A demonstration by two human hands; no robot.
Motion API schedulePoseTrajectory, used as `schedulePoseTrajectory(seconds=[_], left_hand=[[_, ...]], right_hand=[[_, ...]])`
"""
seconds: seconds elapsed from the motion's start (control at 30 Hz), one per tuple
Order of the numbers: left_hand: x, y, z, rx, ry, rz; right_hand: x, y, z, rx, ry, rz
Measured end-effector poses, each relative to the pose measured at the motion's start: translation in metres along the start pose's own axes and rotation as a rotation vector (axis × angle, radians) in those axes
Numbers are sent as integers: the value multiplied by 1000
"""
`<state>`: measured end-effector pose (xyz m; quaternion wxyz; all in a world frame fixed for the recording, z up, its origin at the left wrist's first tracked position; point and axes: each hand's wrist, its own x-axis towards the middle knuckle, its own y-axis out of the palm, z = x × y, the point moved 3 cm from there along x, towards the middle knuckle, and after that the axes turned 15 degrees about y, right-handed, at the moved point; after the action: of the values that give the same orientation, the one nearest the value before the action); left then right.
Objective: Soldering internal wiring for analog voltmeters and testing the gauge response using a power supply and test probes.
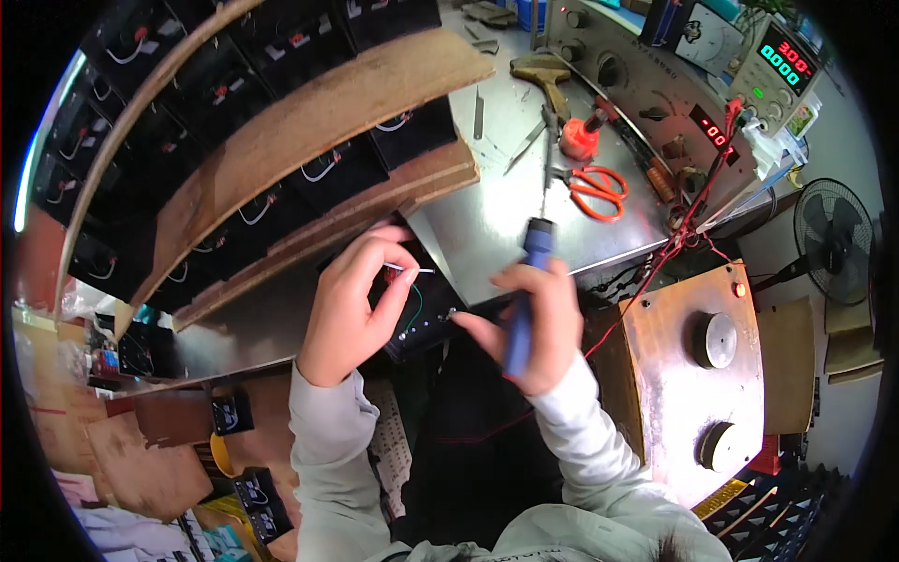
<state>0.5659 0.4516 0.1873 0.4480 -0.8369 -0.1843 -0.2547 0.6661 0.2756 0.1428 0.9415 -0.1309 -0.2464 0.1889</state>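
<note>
My left hand [351,304] is closed in a pinch on a thin white wire [423,271], above an open black box [429,339]. A green wire [416,304] and small metal fittings show on the box. In my right hand [551,318] is what looks like a soldering iron [532,281], with a blue handle and a long metal shaft pointing away over the steel bench top. My right thumb reaches toward the box's right edge, close to a small metal fitting; whether it touches cannot be made out.
Orange-handled scissors [597,194], a red bottle [580,140] and tweezers [526,147] lie on the steel bench [478,220]. A wooden rack [309,131] of black boxes stands left. Right are a metal-topped box with knobs [684,384], red leads [670,248] and a fan [832,239].
</note>
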Motion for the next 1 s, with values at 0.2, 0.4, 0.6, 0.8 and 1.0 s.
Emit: schedulePoseTrajectory(seconds=[0.2,0.4,0.6,0.8,1.0], left_hand=[[-7,2,-13,209,71,-95],[23,-3,0,315,148,-43],[20,0,9,503,328,-55],[23,13,4,520,238,-83],[21,28,10,490,207,16]], right_hand=[[11,39,-2,160,-67,30],[50,47,-1,124,-45,-111],[32,3,-24,462,253,-12],[-13,-41,-20,618,332,-111],[-30,-46,-12,665,499,-188]])
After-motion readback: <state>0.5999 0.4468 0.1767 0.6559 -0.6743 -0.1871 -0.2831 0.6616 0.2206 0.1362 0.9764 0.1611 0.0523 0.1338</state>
